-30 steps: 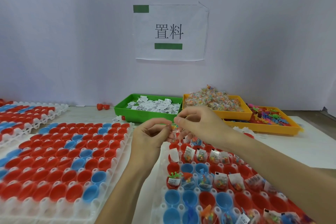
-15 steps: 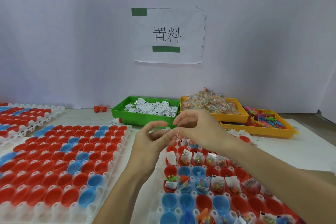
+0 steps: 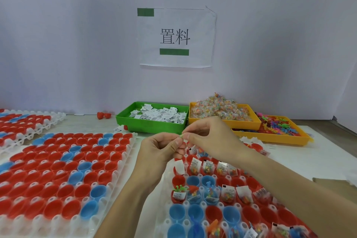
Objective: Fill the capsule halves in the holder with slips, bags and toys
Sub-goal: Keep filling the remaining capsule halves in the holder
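My left hand (image 3: 160, 149) and my right hand (image 3: 210, 137) meet in the air, each pinching one small green plastic toy (image 3: 181, 136) between thumb and forefinger; what shape it has I cannot tell. Both hover just above the far end of the white plastic capsule holder (image 3: 164, 216), whose red and blue capsule halves (image 3: 193, 213) partly carry slips, bags and toys. Behind the holder stand the green tray of white paper slips (image 3: 152, 121), the orange tray of clear little bags (image 3: 241, 123), and another orange tray of coloured toys (image 3: 270, 137).
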`<state>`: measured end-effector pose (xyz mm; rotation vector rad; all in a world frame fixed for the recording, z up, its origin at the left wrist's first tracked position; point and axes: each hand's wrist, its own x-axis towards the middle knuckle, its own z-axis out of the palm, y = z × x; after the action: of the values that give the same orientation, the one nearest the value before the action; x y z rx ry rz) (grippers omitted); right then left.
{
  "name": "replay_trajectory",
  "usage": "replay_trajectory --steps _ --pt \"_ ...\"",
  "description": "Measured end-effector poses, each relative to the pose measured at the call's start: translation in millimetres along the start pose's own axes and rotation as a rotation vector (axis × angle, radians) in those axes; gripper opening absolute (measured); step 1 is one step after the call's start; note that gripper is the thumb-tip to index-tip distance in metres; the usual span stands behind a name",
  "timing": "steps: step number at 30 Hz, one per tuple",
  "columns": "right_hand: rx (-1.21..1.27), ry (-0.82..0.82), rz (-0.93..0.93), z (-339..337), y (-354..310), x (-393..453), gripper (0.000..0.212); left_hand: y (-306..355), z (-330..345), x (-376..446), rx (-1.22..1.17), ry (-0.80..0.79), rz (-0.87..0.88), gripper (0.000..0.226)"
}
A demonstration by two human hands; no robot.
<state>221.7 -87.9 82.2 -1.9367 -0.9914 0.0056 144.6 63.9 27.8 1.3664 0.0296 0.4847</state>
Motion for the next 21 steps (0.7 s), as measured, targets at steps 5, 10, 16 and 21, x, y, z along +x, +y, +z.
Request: replay_trajectory --steps 5,10,16,21 --pt "0.000 -0.016 0.010 -8 -3 -10 0.008 3 0 -1 -0.005 -0.072 -0.024 0.025" --pt "-0.060 0.019 0.034 -11 -11 -22 0.007 8 4 -6 0.005 -0.184 -0.023 0.016" --pt "-0.127 0.052 0.037 -18 -25 -48 0.008 14 -1 -8 -0.067 -0.120 -0.022 0.028" --pt "-0.170 -0.290 -0.005 -23 -44 -76 0.008 14 -7 -6 -0.087 -0.001 0.000 0.026"
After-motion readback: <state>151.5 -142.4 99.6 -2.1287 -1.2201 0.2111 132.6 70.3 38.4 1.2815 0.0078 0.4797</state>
